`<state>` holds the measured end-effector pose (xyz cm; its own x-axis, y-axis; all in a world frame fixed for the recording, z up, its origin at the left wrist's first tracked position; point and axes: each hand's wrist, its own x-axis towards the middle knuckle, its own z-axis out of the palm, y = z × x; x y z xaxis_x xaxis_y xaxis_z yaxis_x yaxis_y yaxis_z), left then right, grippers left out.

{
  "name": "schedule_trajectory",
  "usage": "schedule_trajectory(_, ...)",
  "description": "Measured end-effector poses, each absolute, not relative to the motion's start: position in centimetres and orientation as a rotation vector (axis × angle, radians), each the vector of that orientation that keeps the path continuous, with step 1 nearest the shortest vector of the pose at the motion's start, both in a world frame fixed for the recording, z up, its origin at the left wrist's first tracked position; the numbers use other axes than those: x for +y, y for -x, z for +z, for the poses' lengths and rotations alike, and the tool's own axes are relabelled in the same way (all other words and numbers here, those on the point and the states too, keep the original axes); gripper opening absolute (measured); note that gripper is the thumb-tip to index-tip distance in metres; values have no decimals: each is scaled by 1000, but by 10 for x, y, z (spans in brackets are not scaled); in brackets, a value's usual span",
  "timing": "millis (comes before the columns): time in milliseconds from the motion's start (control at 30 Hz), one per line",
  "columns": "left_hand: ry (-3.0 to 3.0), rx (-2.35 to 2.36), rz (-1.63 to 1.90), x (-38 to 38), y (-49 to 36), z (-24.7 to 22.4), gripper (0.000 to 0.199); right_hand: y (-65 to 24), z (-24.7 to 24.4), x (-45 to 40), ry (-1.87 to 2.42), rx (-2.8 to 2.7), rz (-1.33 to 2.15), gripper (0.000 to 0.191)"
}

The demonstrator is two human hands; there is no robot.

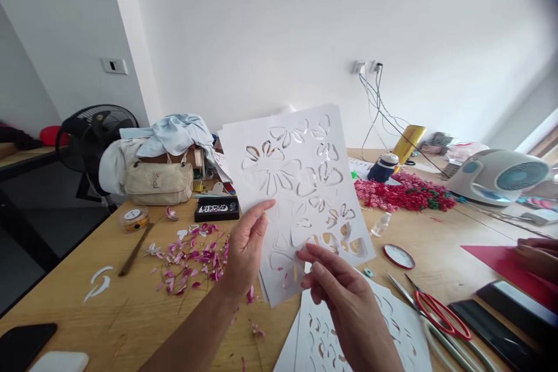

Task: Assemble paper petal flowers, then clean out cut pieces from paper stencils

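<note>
A white paper stencil (261, 197) with flower-shaped cut-outs is held up, tilted, in front of me. At least one more sheet shows behind its edges. My left hand (248, 247) grips its lower left edge, thumb and fingers closed on the paper. Near the lower cut-outs my right hand (337, 285) has its fingers bent together at the paper; its fingertips partly hide the flower there. Beneath the right hand, more cut paper sheets (403, 308) with curved slits lie on the wooden table (143, 314).
Pink petals (192, 261) lie at left beside a brown stick (135, 250). Red-handled scissors (442, 314) and larger shears (453, 349) sit at right. Another person's hand (538, 258) touches red paper (501, 261). Behind are a handbag (159, 183), pink-red strands (405, 190) and a white fan (497, 177).
</note>
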<state>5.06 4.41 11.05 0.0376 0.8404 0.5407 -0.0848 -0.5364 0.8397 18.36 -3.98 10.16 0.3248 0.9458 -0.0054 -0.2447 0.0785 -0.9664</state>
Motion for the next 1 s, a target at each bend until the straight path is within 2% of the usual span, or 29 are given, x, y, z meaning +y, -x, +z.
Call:
schedule_trajectory(233,-1711,773,1592,40,-51,110,26,-185,106,-24,1093,-784,1116,23)
schedule_trajectory(400,-1719,769,1593,39,-53,112,25,-185,111,-21,1128,-837,1077,27)
schedule_trajectory(667,-1669,765,1561,39,-52,112,26,-182,104,-22,1190,-911,834,23)
schedule_trajectory(1000,-1577,774,1645,48,-46,112,26,-184,99,-24,1129,-929,946,25)
